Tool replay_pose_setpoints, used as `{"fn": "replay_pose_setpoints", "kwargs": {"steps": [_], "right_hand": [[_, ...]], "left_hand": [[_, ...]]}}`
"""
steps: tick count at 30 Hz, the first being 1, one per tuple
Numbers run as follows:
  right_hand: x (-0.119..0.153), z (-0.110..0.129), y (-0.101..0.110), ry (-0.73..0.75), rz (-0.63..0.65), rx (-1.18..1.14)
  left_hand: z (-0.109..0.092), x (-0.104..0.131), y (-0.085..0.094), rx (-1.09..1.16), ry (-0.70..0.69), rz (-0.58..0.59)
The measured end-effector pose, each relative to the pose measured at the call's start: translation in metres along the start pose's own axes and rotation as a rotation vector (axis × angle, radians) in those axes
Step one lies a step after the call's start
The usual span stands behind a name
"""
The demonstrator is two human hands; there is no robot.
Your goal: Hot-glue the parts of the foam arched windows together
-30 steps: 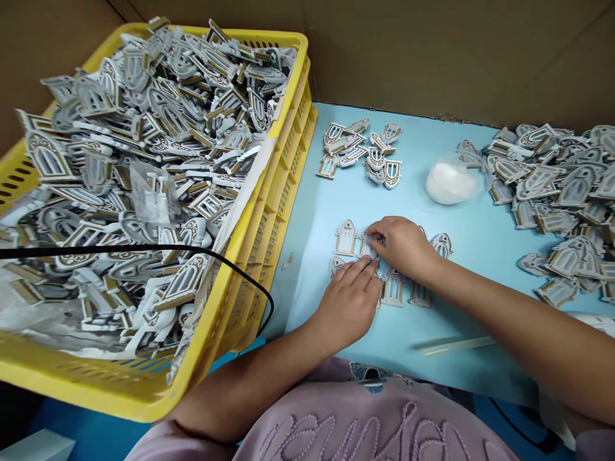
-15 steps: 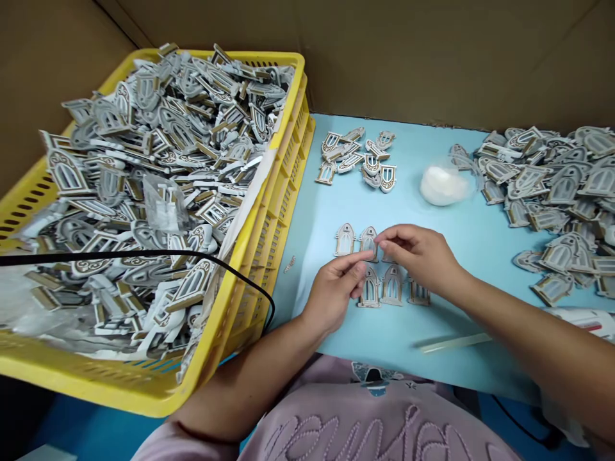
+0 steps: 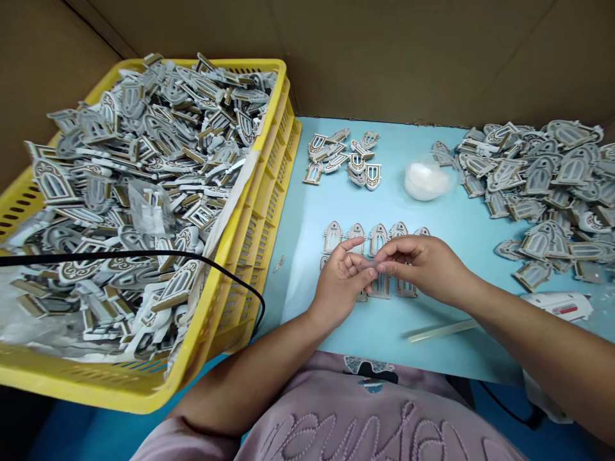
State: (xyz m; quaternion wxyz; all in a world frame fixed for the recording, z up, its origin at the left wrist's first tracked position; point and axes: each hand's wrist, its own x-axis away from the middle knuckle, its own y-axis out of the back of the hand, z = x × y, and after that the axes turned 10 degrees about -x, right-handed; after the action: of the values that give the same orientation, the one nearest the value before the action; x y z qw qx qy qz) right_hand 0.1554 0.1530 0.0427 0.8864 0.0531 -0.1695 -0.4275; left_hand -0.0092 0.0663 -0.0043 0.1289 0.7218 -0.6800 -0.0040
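Observation:
My left hand (image 3: 342, 282) and my right hand (image 3: 423, 266) meet over rows of small arched window pieces (image 3: 332, 237) on the light blue table sheet (image 3: 298, 320). Thumb and fingers of both hands pinch together around something small and greyish, too small to name. Several arched pieces stand in a row just beyond the fingers, and others lie partly hidden beneath the hands. Behind the rows is a clear bag with white material (image 3: 426, 180).
A yellow crate (image 3: 283, 160) heaped with window pieces fills the left, a black cable (image 3: 216, 261) crossing it. More pieces are piled at the right (image 3: 538, 173) and back (image 3: 336, 153). A glue gun (image 3: 557, 304) with a pale stick (image 3: 442, 330) lies by my right forearm.
Both hands have come together at the fingertips, uncovering more of the far row of arched pieces. The whole view has shifted slightly, so the crate and piles appear further left.

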Motion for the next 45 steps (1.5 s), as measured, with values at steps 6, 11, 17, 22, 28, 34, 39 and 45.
{"fn": "replay_pose_setpoints", "kwargs": {"steps": [6, 11, 17, 22, 28, 34, 39, 45], "right_hand": [[-0.034, -0.024, 0.026, 0.091, -0.186, 0.307], [-0.053, -0.038, 0.02, 0.121, -0.082, 0.486], [-0.054, -0.041, 0.011, 0.14, -0.048, 0.577], [-0.054, -0.045, 0.012, 0.186, -0.039, 0.587], [-0.056, -0.052, 0.015, 0.24, -0.052, 0.593], [-0.059, -0.06, 0.016, 0.288, -0.03, 0.633], [-0.059, -0.059, 0.016, 0.32, -0.008, 0.699], [-0.055, -0.06, 0.012, 0.365, -0.045, 0.777]], "left_hand": [[0.007, 0.001, 0.0, -0.806, -0.357, 0.017], [0.015, 0.005, -0.009, -1.06, -0.428, 0.043], [0.022, 0.002, -0.011, -1.202, -0.461, 0.003], [0.023, 0.001, -0.011, -1.245, -0.473, -0.018], [0.023, 0.001, -0.01, -1.261, -0.478, -0.015], [0.023, 0.003, -0.011, -1.266, -0.477, -0.02], [0.023, 0.003, -0.011, -1.268, -0.474, -0.017], [0.021, 0.003, -0.011, -1.269, -0.473, -0.012]]}}
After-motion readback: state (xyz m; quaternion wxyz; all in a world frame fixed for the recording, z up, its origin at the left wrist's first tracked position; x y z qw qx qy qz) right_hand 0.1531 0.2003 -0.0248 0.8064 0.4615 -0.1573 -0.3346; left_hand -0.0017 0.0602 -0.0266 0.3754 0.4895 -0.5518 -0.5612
